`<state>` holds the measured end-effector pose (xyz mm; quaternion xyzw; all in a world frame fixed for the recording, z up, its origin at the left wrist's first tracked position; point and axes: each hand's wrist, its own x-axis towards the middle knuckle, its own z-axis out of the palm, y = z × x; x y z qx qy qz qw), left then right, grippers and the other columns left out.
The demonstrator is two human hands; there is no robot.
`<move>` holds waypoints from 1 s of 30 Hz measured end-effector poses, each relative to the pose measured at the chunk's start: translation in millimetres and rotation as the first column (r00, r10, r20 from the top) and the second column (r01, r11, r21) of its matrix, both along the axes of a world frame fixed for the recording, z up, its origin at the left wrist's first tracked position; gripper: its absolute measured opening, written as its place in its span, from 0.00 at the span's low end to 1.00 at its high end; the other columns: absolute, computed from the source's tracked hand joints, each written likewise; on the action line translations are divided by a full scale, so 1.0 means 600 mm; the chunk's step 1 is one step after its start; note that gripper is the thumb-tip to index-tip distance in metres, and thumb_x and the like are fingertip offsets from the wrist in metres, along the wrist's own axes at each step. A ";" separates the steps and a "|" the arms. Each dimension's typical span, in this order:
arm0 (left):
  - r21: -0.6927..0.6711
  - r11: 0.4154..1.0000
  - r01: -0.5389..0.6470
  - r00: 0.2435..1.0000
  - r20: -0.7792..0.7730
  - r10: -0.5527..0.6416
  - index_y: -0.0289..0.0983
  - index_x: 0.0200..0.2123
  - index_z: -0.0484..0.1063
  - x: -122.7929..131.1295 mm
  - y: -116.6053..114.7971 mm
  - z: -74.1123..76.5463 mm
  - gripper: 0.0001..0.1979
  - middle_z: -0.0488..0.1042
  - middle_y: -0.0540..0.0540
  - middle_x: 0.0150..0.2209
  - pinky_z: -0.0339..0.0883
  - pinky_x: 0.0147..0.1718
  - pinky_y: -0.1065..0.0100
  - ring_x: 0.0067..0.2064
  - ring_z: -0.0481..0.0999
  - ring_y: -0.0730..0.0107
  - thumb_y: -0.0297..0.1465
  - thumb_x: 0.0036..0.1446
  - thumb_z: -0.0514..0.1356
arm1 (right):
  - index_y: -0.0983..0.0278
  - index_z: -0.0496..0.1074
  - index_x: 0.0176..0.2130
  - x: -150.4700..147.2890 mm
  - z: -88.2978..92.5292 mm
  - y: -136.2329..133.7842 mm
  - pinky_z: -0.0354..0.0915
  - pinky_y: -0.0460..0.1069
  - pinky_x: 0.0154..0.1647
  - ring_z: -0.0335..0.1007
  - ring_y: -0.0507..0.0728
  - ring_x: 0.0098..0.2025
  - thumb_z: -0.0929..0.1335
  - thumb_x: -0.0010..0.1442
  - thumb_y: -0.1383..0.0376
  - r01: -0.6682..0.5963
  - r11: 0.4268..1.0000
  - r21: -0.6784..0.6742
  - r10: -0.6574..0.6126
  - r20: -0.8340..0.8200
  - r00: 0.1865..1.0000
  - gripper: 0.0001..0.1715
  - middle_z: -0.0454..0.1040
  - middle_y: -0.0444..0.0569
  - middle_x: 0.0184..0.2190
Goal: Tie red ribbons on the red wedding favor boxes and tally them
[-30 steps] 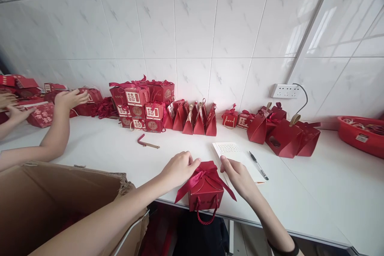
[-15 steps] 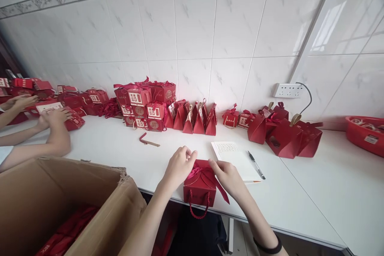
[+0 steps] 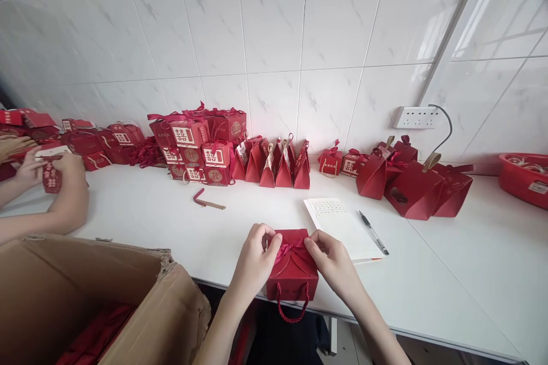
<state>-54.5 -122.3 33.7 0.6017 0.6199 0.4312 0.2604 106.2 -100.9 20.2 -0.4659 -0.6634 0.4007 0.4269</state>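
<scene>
A red gift box (image 3: 295,285) with a twisted rope handle (image 3: 293,316) sits at the table's front edge, directly before me. Across its top lies a red ribbon (image 3: 291,247) tied in a bow. On the left side of the bow, my left hand (image 3: 258,254) pinches the ribbon between thumb and fingers. My right hand (image 3: 331,256) grips the ribbon's right side, thumb and forefinger pressed together. Both hands rest close against the box top; the ribbon's ends are mostly hidden by the fingers.
An open notebook (image 3: 342,234) and a pen (image 3: 374,232) lie right of the box. Stacked red boxes (image 3: 186,137) and pointed red boxes (image 3: 285,168) line the wall. A cardboard carton (image 3: 188,302) stands front left. Another person's hands (image 3: 64,168) hold a red item at far left.
The view has shifted slightly. My right hand has taken the ribbon's right end, which hung loose over the box's side before. The co-worker's hands have raised a red item.
</scene>
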 end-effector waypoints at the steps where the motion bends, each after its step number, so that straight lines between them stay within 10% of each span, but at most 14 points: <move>1: -0.004 1.000 -0.013 1.000 -0.002 0.013 0.39 0.27 0.60 0.001 -0.002 0.000 0.12 0.66 0.49 0.30 0.62 0.32 0.67 0.30 0.68 0.69 0.40 0.56 0.50 | 0.63 0.58 0.23 0.001 -0.002 0.000 0.56 0.47 0.29 0.57 0.53 0.26 0.60 0.57 0.51 -0.004 1.000 0.016 0.004 -0.004 1.000 0.21 0.61 0.43 0.21; 15: -0.113 0.988 -0.109 0.993 0.023 0.113 0.39 0.23 0.58 0.010 -0.014 0.003 0.16 0.58 0.54 0.20 0.56 0.24 0.71 0.23 0.61 0.72 0.45 0.55 0.51 | 0.62 0.55 0.20 -0.004 0.002 0.003 0.52 0.46 0.23 0.51 0.51 0.22 0.60 0.57 0.45 0.081 0.997 0.000 -0.080 0.091 0.993 0.27 0.56 0.40 0.17; 30: -0.111 0.986 -0.124 0.985 0.106 0.136 0.40 0.23 0.55 0.019 -0.015 -0.004 0.18 0.56 0.54 0.20 0.54 0.25 0.71 0.24 0.58 0.71 0.46 0.57 0.46 | 0.63 0.60 0.23 -0.004 -0.023 -0.001 0.54 0.45 0.23 0.54 0.51 0.24 0.62 0.57 0.46 0.044 0.999 -0.030 -0.048 -0.152 0.987 0.25 0.59 0.42 0.21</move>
